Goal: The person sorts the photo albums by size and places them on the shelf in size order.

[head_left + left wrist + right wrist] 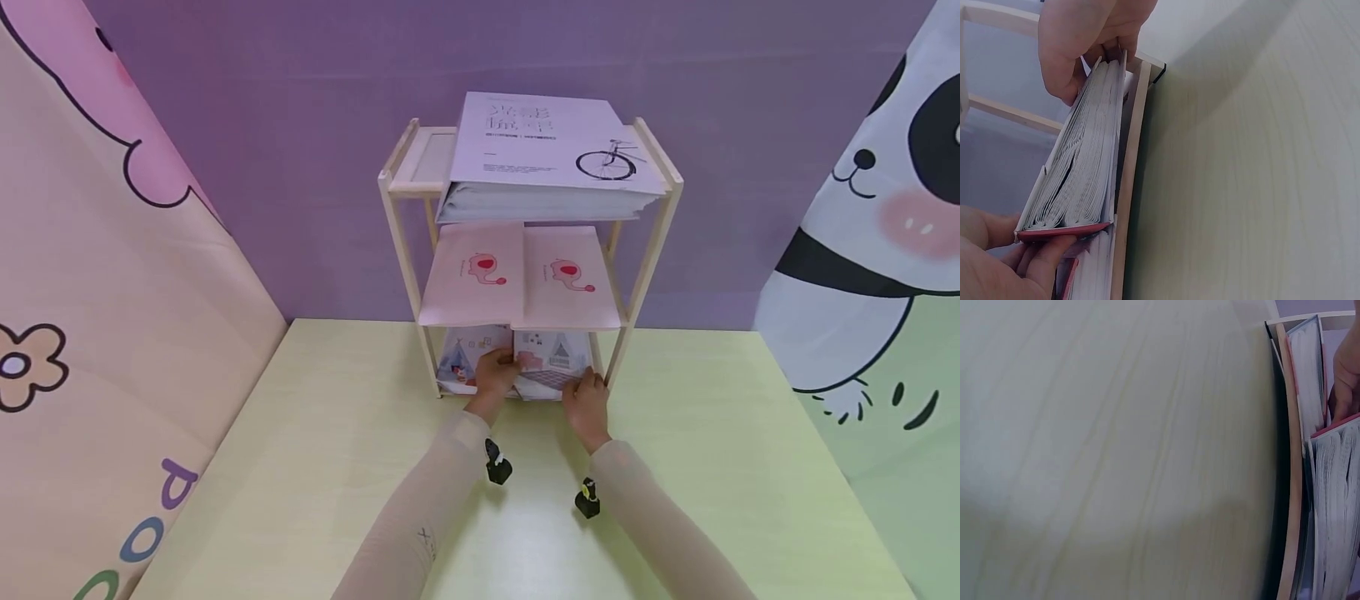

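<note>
On the bottom tier of a small wooden rack (631, 308), two thick photo albums lie side by side. My left hand (497, 379) holds the right-hand album (558, 348) at its inner edge, close beside the left-hand album (457, 354). At the front right corner of that same album, my right hand (587, 408) grips the opposite end. The left wrist view shows its fanned pages (1075, 169) and red spine (1063, 232), with fingers curled round both ends. In the right wrist view, the left hand's fingers reach down between the two albums; my right hand is barely visible there.
Two pink albums with elephant drawings (480, 292) fill the middle tier, overlapping at the centre. A large white album with a bicycle print (540, 146) lies on top. The rack stands on a pale wooden table (360, 417) against a purple backdrop (300, 167).
</note>
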The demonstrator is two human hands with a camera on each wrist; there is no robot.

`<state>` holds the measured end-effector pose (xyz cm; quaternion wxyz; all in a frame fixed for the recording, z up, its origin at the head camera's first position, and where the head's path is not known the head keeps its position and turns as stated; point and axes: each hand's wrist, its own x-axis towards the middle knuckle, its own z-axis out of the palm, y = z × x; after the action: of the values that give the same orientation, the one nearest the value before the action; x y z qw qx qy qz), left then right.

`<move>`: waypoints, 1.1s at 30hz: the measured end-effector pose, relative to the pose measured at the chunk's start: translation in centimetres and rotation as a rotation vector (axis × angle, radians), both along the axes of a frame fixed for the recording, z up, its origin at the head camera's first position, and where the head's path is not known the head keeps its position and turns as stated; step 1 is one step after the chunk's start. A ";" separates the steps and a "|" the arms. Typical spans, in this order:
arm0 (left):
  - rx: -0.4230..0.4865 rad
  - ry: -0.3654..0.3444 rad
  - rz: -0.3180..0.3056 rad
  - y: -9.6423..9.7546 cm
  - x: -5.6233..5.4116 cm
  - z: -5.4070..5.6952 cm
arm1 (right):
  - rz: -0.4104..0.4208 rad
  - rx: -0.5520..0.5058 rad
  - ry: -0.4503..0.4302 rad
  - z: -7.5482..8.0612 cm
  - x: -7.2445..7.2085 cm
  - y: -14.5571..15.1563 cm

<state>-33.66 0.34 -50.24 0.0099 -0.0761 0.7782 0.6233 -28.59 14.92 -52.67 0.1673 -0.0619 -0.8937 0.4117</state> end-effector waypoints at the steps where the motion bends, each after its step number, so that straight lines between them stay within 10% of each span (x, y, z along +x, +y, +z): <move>1: -0.001 0.000 0.002 0.0 0.0 -0.1 | 0.005 0.008 -0.006 -0.1 0.0 0.0; 33: 0.084 -0.002 -0.073 -1.1 1.1 0.5 | 0.153 0.059 -0.122 -0.4 -0.1 0.7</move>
<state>-32.55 -0.80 -49.79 0.0366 -0.0475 0.7535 0.6547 -28.66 15.59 -53.10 0.0823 -0.0137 -0.9161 0.3921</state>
